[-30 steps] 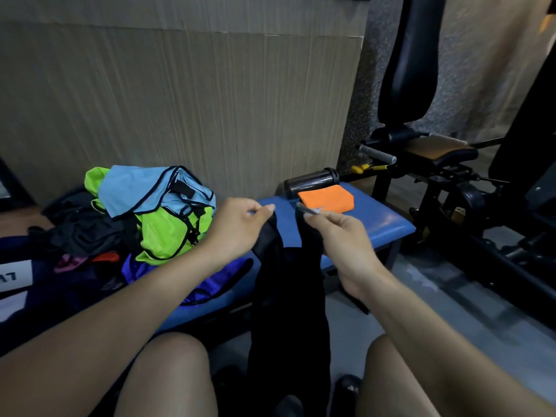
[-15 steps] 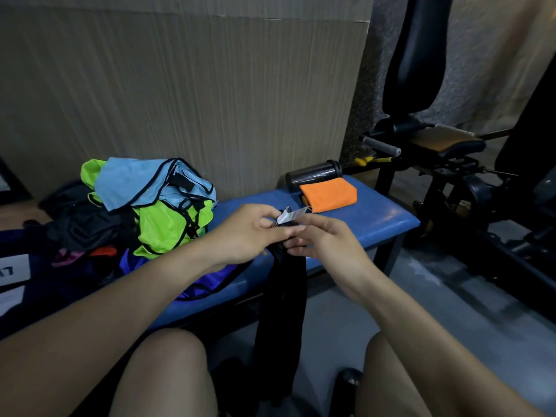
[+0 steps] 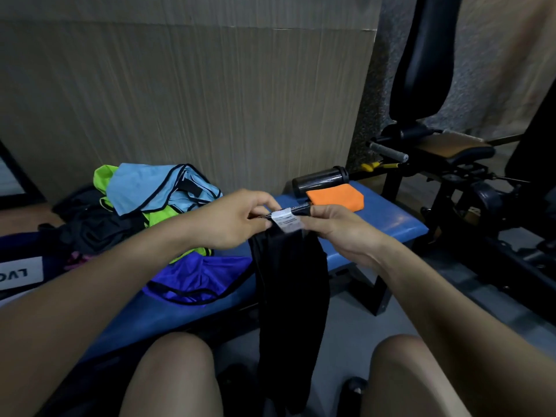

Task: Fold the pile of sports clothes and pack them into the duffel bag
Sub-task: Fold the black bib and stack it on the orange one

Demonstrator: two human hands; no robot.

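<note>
Our left hand [image 3: 237,219] & right hand [image 3: 337,233] now pinch the long black cloth [image 3: 290,281] close together, white tag [image 3: 285,220] up. Folding's only begun.

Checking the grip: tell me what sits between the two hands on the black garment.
Head view: a white label on the black garment hem, stretched between left hand and right hand.

Dim indoor light here, with the far ribbed beige wall panel [image 3: 192,94] the brightest area and deep shadow swallowing the black padded gym machine [image 3: 427,85] at right. Soft sheen sits on the blue padded bench [image 3: 388,224]. Wide-angle bending curves the edges, and the near corners look smeared and soft.
</note>
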